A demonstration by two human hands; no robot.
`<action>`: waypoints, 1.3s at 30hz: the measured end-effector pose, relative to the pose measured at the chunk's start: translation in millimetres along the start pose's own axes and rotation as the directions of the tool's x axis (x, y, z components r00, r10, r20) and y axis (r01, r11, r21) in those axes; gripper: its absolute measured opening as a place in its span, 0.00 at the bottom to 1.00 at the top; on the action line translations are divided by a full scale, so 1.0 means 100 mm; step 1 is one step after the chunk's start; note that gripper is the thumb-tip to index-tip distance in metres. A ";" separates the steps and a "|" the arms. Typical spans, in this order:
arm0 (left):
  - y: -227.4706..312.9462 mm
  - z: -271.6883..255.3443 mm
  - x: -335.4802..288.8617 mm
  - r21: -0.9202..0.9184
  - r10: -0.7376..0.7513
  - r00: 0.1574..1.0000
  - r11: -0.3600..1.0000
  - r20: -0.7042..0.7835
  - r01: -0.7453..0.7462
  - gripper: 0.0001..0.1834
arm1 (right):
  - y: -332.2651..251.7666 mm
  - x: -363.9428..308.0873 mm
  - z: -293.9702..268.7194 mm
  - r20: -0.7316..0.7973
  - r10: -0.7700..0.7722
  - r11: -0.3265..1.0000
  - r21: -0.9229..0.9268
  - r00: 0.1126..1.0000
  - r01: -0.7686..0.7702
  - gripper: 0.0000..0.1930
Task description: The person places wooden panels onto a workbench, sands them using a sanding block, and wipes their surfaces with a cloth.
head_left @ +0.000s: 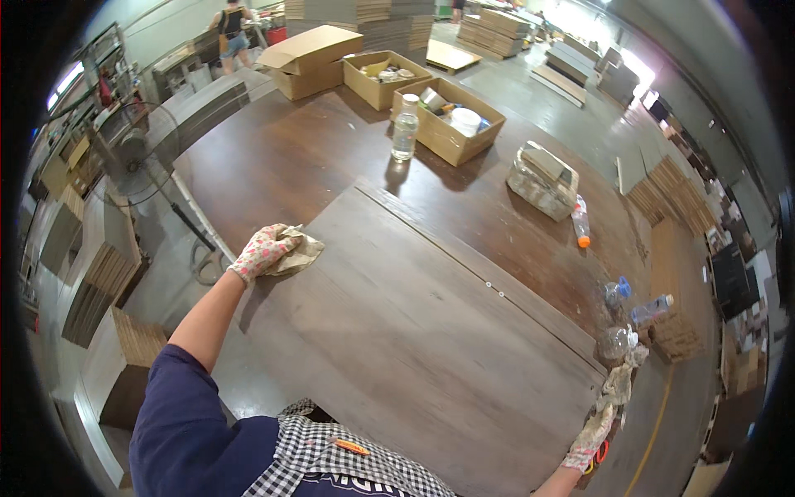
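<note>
My left hand [260,253], in a white glove with red dots, is closed on a crumpled beige rag [300,255]. It presses the rag at the left edge of a large grey-brown wood-grain panel [422,331]. My right hand [590,439], in a similar glove, is at the panel's near right edge. Its fingers reach a dirty, crumpled cloth [617,388] beside the panel; whether they grip the cloth or the edge is unclear. Two small white round spots [494,289] sit near the groove along the panel's far side.
Beyond the panel, the brown tabletop [290,157] holds open cartons [460,141], a clear bottle [405,128], a worn block-shaped container [542,180] and an orange-capped bottle [581,222]. Several plastic bottles [614,341] crowd the right edge. A fan [132,153] stands left; another person [232,37] is far off.
</note>
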State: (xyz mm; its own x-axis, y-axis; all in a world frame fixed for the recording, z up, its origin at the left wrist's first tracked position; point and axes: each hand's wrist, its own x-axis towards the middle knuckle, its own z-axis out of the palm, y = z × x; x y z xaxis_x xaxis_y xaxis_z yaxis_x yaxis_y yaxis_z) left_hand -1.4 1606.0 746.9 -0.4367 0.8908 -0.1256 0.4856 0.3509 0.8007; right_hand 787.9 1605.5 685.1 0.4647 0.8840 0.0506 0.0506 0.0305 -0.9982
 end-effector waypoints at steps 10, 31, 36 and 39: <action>-0.18 -0.30 0.00 -0.498 -0.031 0.972 0.855 0.232 0.146 0.21 | -0.39 0.41 0.39 -0.176 -0.162 0.981 0.078 0.971 0.178 0.28; -3.03 -2.51 -1.65 -0.388 -0.379 0.755 0.904 -0.536 0.179 0.20 | -2.27 -0.77 6.64 0.819 -0.180 0.983 0.130 0.545 0.129 0.19; -4.02 -2.89 -2.37 -0.917 -0.768 0.540 0.400 -0.344 -0.016 0.20 | -1.93 -1.47 8.89 0.950 -0.136 0.989 0.145 0.279 -0.013 0.28; -4.40 -2.81 -2.77 -0.925 -0.823 0.427 0.302 -0.375 -0.232 0.20 | -1.58 -1.95 9.95 0.988 -0.094 0.994 0.086 0.125 0.066 0.20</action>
State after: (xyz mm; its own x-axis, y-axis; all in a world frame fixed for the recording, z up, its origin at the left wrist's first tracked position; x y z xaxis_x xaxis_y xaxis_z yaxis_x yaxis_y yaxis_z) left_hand -307.1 1123.7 594.0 -0.8701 -0.0170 -0.4926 -0.4528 -0.3673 0.8124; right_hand -190.1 1892.8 802.5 -0.8201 0.5679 0.0698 0.0047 0.1286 -0.9917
